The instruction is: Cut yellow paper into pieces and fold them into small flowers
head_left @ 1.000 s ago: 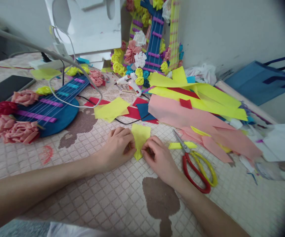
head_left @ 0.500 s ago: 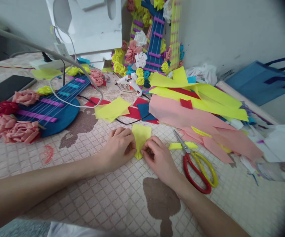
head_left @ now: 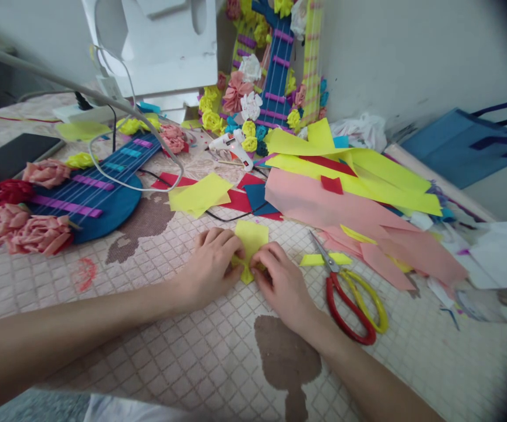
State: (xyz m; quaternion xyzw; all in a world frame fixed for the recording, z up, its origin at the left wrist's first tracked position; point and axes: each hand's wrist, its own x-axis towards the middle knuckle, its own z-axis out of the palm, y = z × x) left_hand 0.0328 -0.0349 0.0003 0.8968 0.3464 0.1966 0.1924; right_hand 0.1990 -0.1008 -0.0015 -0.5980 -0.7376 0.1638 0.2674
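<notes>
A small yellow paper piece (head_left: 252, 235) lies on the quilted tablecloth, its near end pinched to a point. My left hand (head_left: 216, 261) grips its left edge, with fingers curled in around the paper. At the right edge, my right hand (head_left: 282, 281) pinches the paper between thumb and fingers. The fingertips partly hide the folds. To the right of my right hand rest scissors (head_left: 334, 272) with one red and one yellow handle, lying over a yellow strip (head_left: 310, 259).
Pink sheets (head_left: 306, 196) and yellow sheets (head_left: 394, 187) pile up at right. A glue gun (head_left: 235, 146) stands behind. A blue paper guitar (head_left: 116, 214) with paper roses (head_left: 40, 234) lies left, crossed by a white cable (head_left: 136, 189). More yellow squares (head_left: 203, 196) lie ahead.
My left fingers have shifted slightly at the paper's left edge, and more yellow shows between them. My right fingers have curled in a little. Everything else stays put.
</notes>
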